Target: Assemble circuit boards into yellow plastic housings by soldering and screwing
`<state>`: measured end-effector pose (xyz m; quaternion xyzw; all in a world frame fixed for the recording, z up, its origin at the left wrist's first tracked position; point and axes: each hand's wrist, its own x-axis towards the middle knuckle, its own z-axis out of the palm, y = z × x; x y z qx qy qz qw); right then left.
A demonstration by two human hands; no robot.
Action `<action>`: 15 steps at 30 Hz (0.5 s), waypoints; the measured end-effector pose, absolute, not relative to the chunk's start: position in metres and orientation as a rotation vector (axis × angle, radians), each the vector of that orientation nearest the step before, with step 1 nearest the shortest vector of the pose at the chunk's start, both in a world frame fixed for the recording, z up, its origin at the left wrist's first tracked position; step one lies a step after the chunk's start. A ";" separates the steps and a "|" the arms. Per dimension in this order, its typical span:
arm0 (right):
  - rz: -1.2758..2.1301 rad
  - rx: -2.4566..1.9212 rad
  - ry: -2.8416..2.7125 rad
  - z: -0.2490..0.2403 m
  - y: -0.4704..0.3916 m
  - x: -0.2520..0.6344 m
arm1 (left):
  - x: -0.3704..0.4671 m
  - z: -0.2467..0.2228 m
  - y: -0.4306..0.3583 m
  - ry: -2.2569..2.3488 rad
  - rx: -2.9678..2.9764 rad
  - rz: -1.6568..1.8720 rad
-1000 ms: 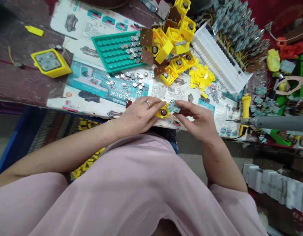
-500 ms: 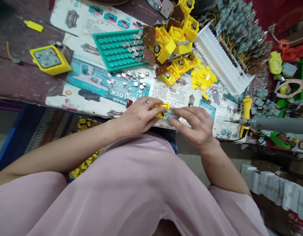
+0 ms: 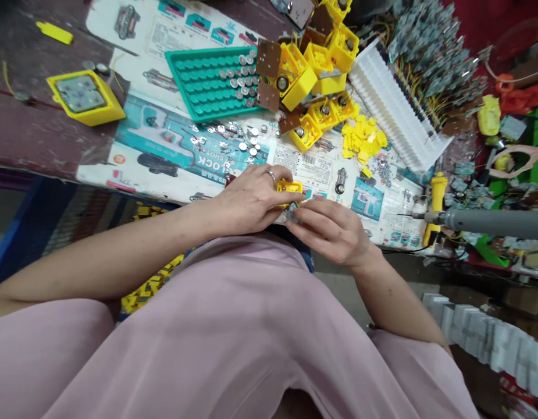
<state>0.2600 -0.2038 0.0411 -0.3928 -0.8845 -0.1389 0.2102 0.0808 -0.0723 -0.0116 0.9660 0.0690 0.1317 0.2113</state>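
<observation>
My left hand (image 3: pixel 255 198), with a ring on one finger, is closed around a small yellow plastic housing (image 3: pixel 289 186) at the table's front edge. Its fingers cover much of the housing. Just to the right, my right hand (image 3: pixel 332 230) pinches a small grey-green circuit board (image 3: pixel 291 212) against the near side of the housing. Whether the board sits inside or only touches it, I cannot tell. Beyond my hands lie loose button cells (image 3: pixel 250 142) and a group of yellow housings (image 3: pixel 306 131) with round metal parts in them.
A green tray (image 3: pixel 181 75) holds several button cells. Yellow plastic pieces (image 3: pixel 362 139) lie in a pile beside a white rack (image 3: pixel 395 105) of wired boards. At right, a soldering iron (image 3: pixel 482 222) points inward. A larger yellow block (image 3: pixel 103 110) stands at left.
My right hand has moved left and turned the circuit board up against the yellow housing. My left index finger now reaches further across the housing. The view has shifted slightly.
</observation>
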 end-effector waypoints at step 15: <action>0.206 -1.609 -1.684 0.025 -0.225 0.259 | 0.077 -0.019 -0.075 0.200 2.589 0.536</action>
